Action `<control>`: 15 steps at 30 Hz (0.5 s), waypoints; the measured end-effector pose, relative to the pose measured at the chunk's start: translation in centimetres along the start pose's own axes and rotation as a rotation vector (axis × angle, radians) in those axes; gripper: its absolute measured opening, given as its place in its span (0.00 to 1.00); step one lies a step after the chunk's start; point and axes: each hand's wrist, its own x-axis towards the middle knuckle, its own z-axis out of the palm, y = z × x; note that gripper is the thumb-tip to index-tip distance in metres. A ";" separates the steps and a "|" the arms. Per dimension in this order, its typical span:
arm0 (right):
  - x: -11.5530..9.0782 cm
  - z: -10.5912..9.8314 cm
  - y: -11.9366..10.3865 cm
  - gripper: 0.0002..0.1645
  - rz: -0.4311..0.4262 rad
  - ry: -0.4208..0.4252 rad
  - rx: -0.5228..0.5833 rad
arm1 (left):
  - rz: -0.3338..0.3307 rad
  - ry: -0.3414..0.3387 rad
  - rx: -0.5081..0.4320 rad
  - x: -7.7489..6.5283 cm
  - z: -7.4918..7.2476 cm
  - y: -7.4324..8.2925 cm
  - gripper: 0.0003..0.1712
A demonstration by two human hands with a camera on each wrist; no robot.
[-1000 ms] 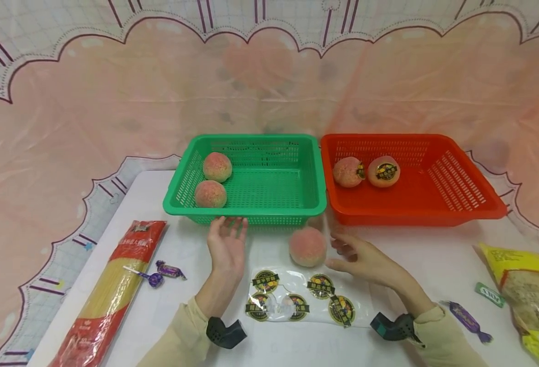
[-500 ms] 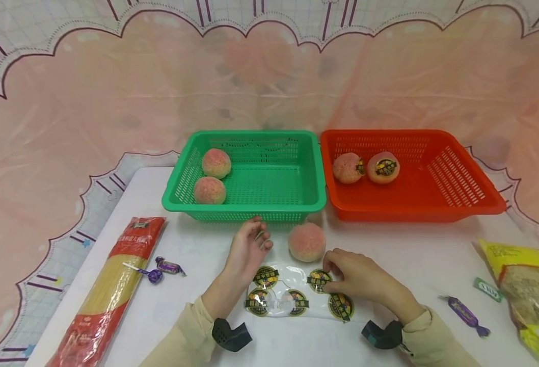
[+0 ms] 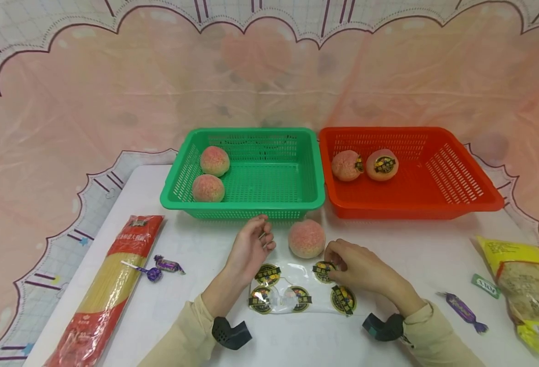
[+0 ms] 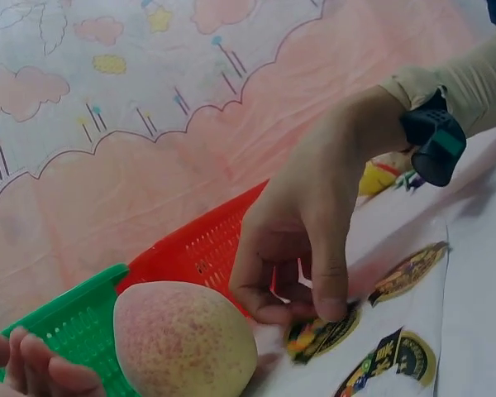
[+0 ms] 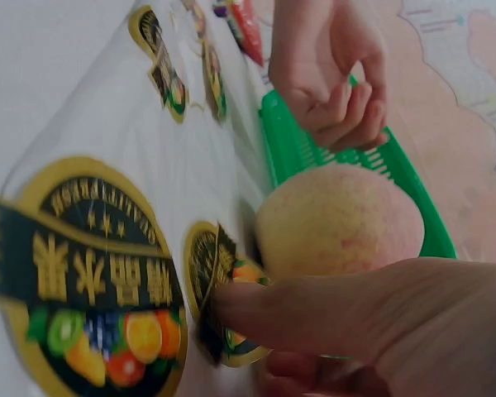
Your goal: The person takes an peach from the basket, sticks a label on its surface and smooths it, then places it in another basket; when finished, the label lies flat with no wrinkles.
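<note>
A clear sheet bearing several round black-and-gold fruit stickers lies flat on the white table. My right hand pinches the sticker at its upper right between thumb and fingers. In the right wrist view the thumb presses on that sticker, which looks bent. Just beyond the sheet sits a pink peach; it shows large in the left wrist view. Left of the peach, my left hand hovers palm inward, its fingers loosely curled around nothing.
A green basket holds two peaches without stickers. Beside it, a red basket holds two stickered peaches. Spaghetti, a lollipop and a wrapped candy lie left. At right are another candy, a green packet and a yellow bag.
My right hand has left the peach's side and come down onto the upper-right sticker. My left hand has moved right, closer to the peach, its fingers curling. The sheet has shifted slightly.
</note>
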 end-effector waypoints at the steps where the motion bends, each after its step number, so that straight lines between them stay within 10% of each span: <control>1: 0.0 -0.1 0.2 0.12 -0.002 0.001 0.003 | -0.006 -0.022 0.023 0.0 0.1 0.0 0.05; 8: 0.3 -1.4 1.1 0.09 -0.126 -0.009 0.162 | 0.016 -0.093 0.404 -0.2 1.1 -0.3 0.09; 15: 0.9 -1.8 0.7 0.08 -0.203 0.100 0.324 | 0.322 0.006 0.940 -0.4 1.5 -1.6 0.15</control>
